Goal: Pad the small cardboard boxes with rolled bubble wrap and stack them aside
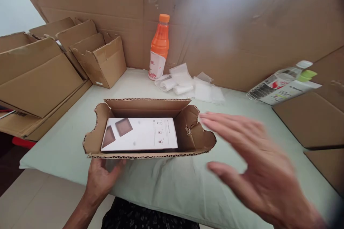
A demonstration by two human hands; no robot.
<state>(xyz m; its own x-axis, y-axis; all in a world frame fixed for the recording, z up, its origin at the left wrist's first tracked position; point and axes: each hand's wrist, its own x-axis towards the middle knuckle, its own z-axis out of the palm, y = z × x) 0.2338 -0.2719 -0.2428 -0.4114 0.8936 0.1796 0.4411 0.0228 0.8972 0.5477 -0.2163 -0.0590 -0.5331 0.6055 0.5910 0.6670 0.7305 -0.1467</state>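
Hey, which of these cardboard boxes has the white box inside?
The cardboard box between your left hand and right hand: the white box lies in it. No such box shows in the cardboard boxes at the left.

Cardboard box [147, 108] before me, white carton [139, 134] inside; my left hand [100, 178] at box's seven o'clock, right hand [259, 157] spread at three, orange bottle [159, 44] at twelve.

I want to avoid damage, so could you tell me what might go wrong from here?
The white box leaves a gap at the right inside the cardboard box, so it might slide. The right end wall has a ragged spot, which could tear if the right hand catches it.
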